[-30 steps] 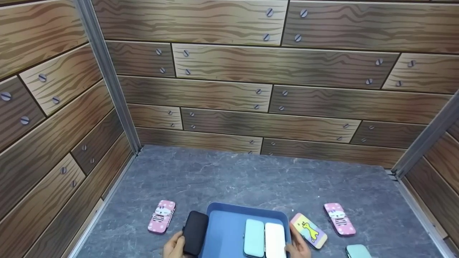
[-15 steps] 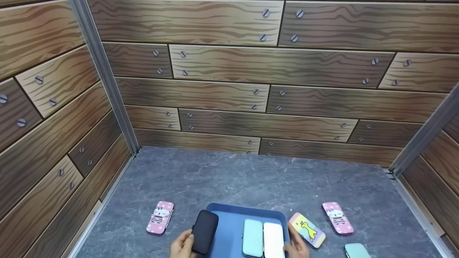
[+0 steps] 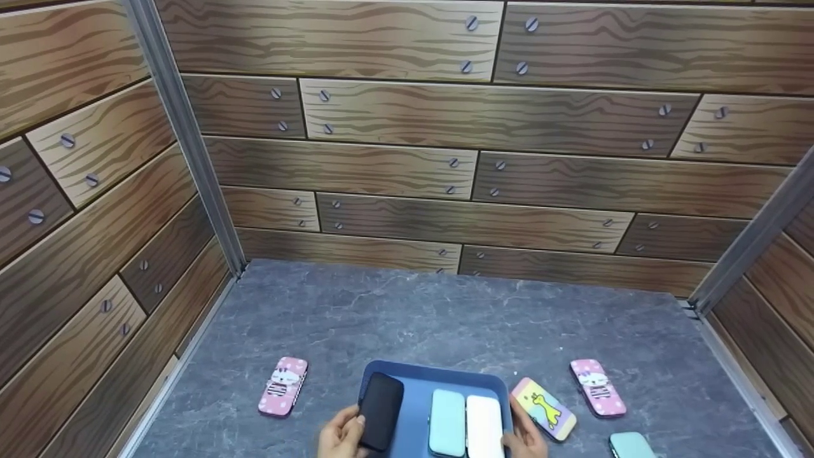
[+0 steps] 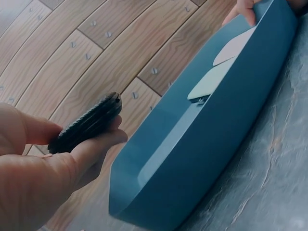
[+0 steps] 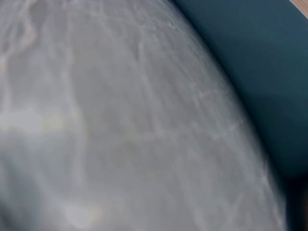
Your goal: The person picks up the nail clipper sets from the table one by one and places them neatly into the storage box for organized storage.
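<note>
My left hand (image 3: 341, 434) pinches a slim black case (image 3: 381, 412) between thumb and fingers. In the head view the case overlaps the left side of a blue tray (image 3: 439, 371); the left wrist view shows it edge-on, raised beside the tray wall (image 4: 202, 159). Inside the tray, a mint-green case (image 3: 447, 423) and a white case (image 3: 484, 426) lie side by side at the right. My right hand (image 3: 528, 436) grips the tray's right wall, thumb over the rim and fingers outside. The right wrist view catches only the tray's outer wall (image 5: 260, 72) and the tabletop.
Right of the tray lies a giraffe-print case (image 3: 544, 410), close to my right fingers. Farther right are a pink cat-print case (image 3: 598, 388) and another mint-green case (image 3: 631, 445). A second pink case (image 3: 283, 387) lies at the left. Wood-patterned panels (image 3: 394, 165) enclose the marbled table (image 3: 407, 312).
My left hand has carried the black case rightward, from beside the tray to over its left part. The right hand keeps its grip on the tray wall.
</note>
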### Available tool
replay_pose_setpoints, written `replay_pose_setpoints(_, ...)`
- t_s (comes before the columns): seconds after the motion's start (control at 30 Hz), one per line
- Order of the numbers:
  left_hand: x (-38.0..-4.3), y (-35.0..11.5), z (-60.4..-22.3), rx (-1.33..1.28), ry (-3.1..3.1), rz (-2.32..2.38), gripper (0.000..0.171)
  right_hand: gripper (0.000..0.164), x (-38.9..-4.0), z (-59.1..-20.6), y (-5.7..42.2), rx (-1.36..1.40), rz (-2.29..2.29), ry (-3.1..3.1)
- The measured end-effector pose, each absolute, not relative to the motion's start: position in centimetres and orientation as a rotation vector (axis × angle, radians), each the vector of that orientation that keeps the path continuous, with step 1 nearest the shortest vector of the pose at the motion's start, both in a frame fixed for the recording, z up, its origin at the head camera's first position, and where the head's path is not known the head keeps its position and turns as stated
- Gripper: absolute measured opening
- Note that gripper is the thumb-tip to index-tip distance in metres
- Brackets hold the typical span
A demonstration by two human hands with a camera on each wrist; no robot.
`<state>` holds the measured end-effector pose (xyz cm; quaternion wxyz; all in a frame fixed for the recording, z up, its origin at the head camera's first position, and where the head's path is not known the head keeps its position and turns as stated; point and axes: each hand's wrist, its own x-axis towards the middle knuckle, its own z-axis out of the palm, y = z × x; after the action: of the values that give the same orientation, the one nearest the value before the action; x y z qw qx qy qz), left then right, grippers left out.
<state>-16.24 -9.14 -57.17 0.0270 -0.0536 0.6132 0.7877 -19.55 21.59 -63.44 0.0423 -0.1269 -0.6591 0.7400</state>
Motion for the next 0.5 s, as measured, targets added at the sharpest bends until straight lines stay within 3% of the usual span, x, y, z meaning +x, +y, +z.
replay_pose_setpoints(0.5,-16.7,-6.5,-57.5,-0.266,1.855,2.463,0.043,0.077,-19.6,-63.7,21.6,-0.320,2.273,-1.986)
